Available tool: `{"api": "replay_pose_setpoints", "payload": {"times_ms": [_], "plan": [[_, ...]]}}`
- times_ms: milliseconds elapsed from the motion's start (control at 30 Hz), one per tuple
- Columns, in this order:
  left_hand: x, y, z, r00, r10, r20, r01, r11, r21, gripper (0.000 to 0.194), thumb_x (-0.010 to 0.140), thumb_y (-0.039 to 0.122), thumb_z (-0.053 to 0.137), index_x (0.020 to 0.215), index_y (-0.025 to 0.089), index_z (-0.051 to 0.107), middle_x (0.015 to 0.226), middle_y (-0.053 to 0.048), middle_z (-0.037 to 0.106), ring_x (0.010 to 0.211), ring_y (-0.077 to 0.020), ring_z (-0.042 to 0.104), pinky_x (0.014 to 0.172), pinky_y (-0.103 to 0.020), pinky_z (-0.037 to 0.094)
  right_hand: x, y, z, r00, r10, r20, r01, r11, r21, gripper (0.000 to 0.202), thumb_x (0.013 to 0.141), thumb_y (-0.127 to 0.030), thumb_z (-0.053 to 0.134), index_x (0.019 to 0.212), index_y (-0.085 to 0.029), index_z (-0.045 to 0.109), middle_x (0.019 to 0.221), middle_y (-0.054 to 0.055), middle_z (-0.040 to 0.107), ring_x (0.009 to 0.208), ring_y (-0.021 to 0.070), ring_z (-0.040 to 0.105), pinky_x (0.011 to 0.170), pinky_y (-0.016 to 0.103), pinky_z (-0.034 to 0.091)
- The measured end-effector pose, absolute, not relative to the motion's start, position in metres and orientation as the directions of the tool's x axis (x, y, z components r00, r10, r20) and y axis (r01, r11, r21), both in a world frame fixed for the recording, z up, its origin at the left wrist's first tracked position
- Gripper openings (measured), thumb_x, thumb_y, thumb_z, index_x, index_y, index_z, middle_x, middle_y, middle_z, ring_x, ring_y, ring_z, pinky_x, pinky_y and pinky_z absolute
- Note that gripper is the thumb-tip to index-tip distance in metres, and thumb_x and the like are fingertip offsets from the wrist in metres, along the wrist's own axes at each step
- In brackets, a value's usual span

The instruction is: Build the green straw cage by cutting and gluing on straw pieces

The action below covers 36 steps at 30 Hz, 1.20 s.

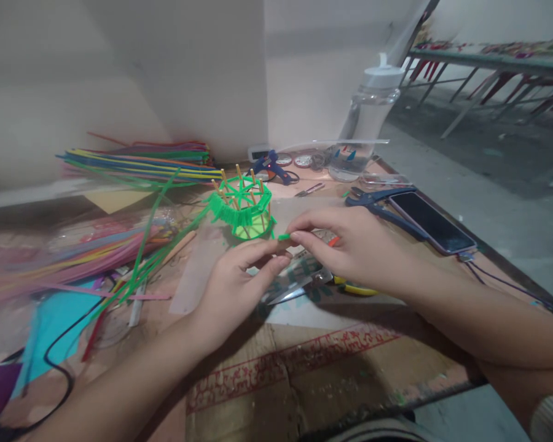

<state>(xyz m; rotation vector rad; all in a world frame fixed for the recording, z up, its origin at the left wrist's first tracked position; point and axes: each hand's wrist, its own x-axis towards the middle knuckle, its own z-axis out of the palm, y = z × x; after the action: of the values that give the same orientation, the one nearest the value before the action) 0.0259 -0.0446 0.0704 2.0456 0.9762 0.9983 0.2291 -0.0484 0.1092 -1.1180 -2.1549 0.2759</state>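
Observation:
A short green piece of pipe cleaner [284, 237] is pinched between the thumb and index finger of my right hand [341, 239]. My left hand [242, 279] is right beside it, its index fingertip just under the green piece and its thumb curled close. Whether anything small sits between those left fingertips is hidden. Just beyond my hands stands a round green frame [244, 205] with thin wooden sticks upright in it and a green fringe round its side. Below my hands lie a metal blade [299, 291] and a yellow handle [357, 288], both partly covered.
Bundles of coloured pipe cleaners [142, 162] lie at the left, near blue paper [58, 325]. Behind the frame is a blue glue gun [274, 167]. A water bottle [364, 123] stands at the back right. Blue-handled pliers [382, 205] and a phone [433, 221] lie at the right.

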Motion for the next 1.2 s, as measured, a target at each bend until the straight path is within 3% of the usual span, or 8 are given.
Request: {"api": "replay_pose_setpoints", "payload": {"times_ms": [267,667,1033,1200], "plan": [[0.0262,-0.0446,0.0718,0.42,0.837,0.351,0.347,-0.505,0.79,0.015,0.093,0.026,0.065,0.102,0.021,0.076,0.093,-0.002,0.078,0.082,-0.0156,0.07,0.073,-0.025,0.053,0.2303,-0.0472,0.1075,-0.395,0.788,0.472,0.661,0.6,-0.45,0.014,0.093,-0.02,0.059,0.092,-0.017,0.073,0.086,0.004,0.078,0.076,0.0159,0.069,0.069,0.025,0.045],[0.0269,-0.0463,0.0723,0.41,0.832,0.373,0.336,-0.518,0.786,0.014,0.093,0.024,0.065,0.1,0.021,0.077,0.092,-0.002,0.078,0.08,-0.0147,0.069,0.072,-0.023,0.054,0.2283,-0.0464,0.1146,-0.381,0.82,0.427,0.611,0.57,-0.549,0.012,0.091,-0.019,0.061,0.087,-0.017,0.072,0.082,0.002,0.077,0.076,0.0148,0.069,0.069,0.024,0.045],[0.0267,-0.0452,0.0684,0.415,0.831,0.369,0.328,-0.515,0.792,0.016,0.092,0.027,0.065,0.102,0.021,0.076,0.092,-0.003,0.078,0.081,-0.016,0.07,0.073,-0.025,0.054,0.2303,-0.0472,0.1125,-0.4,0.817,0.416,0.641,0.573,-0.51,0.013,0.091,-0.019,0.06,0.09,-0.018,0.073,0.084,0.002,0.078,0.075,0.015,0.069,0.067,0.024,0.044],[0.0252,-0.0445,0.0737,0.354,0.888,0.293,0.306,-0.406,0.861,0.019,0.093,0.031,0.062,0.099,0.019,0.076,0.087,-0.003,0.078,0.072,-0.0144,0.069,0.067,-0.024,0.055,0.229,-0.0492,0.1138,-0.416,0.81,0.412,0.668,0.58,-0.466,0.015,0.092,-0.02,0.059,0.093,-0.017,0.074,0.085,0.003,0.078,0.074,0.015,0.068,0.066,0.024,0.043]]}}
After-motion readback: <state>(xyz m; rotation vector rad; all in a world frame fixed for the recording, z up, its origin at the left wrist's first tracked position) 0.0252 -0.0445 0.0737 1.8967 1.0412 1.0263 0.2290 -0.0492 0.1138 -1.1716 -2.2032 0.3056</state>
